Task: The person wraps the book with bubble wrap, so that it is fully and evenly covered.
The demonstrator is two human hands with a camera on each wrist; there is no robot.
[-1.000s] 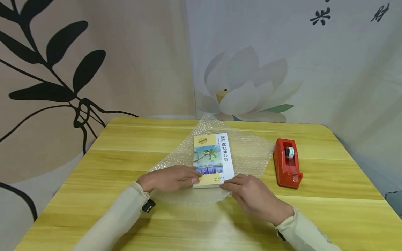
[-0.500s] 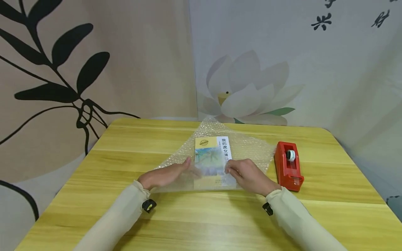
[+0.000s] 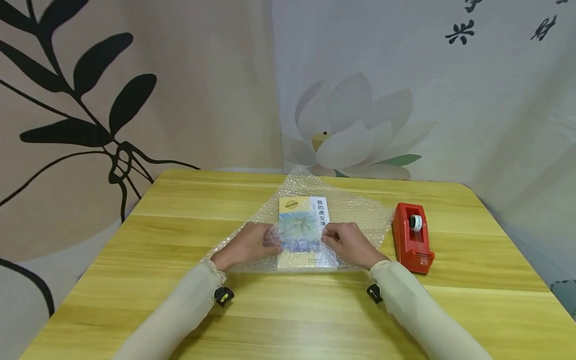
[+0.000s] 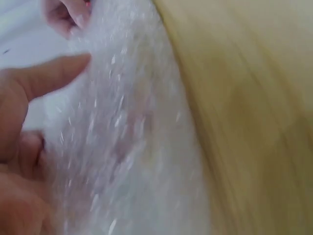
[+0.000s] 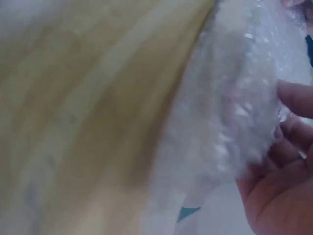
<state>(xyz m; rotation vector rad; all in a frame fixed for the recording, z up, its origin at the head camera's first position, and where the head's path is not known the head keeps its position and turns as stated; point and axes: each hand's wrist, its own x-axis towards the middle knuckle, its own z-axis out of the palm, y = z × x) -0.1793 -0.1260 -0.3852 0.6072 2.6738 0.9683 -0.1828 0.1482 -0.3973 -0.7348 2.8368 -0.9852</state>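
Note:
A paperback book (image 3: 292, 210) with a yellow, blue and white cover lies on a sheet of bubble wrap (image 3: 360, 210). The wrap's near part is folded up over the lower part of the cover, which shows blurred through it. At the book's left side my left hand (image 3: 249, 244) holds the folded wrap, its thumb extended in the left wrist view and other fingers curled beside the sheet. My right hand (image 3: 348, 243) pinches the flap over the book's right edge. The right wrist view shows that wrap (image 5: 234, 112) raised beside the fingers.
A red tape dispenser (image 3: 411, 240) with a small roll stands right of the wrap. The wooden table (image 3: 180, 200) ends at a printed curtain (image 3: 216, 90) behind. Both wrists carry small black devices.
Both hands have moved from the book's bottom edge up along its sides. The near part of the bubble wrap has been lifted and folded over the lower cover.

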